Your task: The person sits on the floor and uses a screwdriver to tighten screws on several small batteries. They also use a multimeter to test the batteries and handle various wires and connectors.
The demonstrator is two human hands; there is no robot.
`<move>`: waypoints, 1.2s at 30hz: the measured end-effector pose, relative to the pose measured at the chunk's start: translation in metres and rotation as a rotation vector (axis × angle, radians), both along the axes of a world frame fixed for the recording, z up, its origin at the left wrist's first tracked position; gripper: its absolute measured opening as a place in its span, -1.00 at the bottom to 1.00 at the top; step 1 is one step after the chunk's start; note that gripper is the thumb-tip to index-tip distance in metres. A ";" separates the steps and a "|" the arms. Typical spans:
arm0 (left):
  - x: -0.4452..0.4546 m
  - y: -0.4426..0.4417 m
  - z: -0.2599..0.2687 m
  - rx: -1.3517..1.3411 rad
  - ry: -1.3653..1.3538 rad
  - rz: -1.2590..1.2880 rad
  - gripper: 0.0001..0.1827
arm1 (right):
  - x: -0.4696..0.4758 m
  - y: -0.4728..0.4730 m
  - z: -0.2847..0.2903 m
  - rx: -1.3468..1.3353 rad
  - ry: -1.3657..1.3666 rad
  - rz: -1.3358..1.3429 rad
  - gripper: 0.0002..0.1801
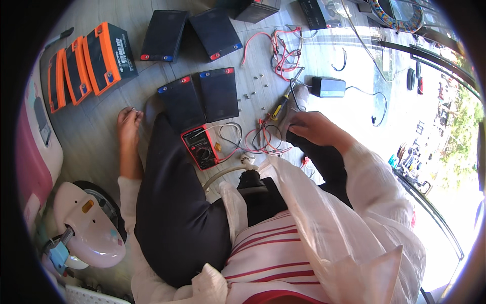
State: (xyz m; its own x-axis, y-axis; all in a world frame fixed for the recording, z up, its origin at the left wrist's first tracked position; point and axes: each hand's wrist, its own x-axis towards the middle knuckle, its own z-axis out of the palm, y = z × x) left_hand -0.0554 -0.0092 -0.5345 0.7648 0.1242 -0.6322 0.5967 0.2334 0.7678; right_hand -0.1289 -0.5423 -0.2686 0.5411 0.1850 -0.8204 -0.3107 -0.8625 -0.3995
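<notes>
My left hand (130,123) hangs over the floor outside my left knee, fingers loosely curled. A bright spot shows at its fingertips; I cannot tell whether it is a small metal piece or a nail. My right hand (313,127) is at my right ankle, its fingertips partly hidden. Between my legs lies a red digital multimeter (199,147) with tangled test leads (262,138). Just beyond it, two black batteries (181,102) (218,94) with red and blue terminals lie side by side. A yellow-and-black screwdriver (280,108) lies by my right foot, near several small screws (253,92).
Several orange-and-black batteries (110,57) stand at the left, two more black batteries (164,35) (215,33) farther ahead. Red and black wires (284,53) and a black power adapter (328,87) lie at the right. A pale scooter fender and wheel (89,224) are beside my left side.
</notes>
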 end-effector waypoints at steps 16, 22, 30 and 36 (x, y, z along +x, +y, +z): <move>0.003 -0.023 0.190 -0.721 0.084 -0.125 -0.60 | 0.022 0.025 -0.252 -0.370 -0.517 -0.705 -0.74; 0.005 -0.041 0.181 -0.648 0.115 -0.183 -0.59 | 0.046 0.037 -0.215 -0.281 -0.573 -0.468 -0.56; 0.005 -0.047 0.178 -0.629 0.136 -0.223 -0.58 | 0.035 0.032 -0.237 -0.280 -0.562 -0.361 -0.65; 0.015 -0.063 0.183 -0.631 0.145 -0.178 -0.62 | 0.029 0.013 -0.254 -0.148 -0.682 -0.443 -0.78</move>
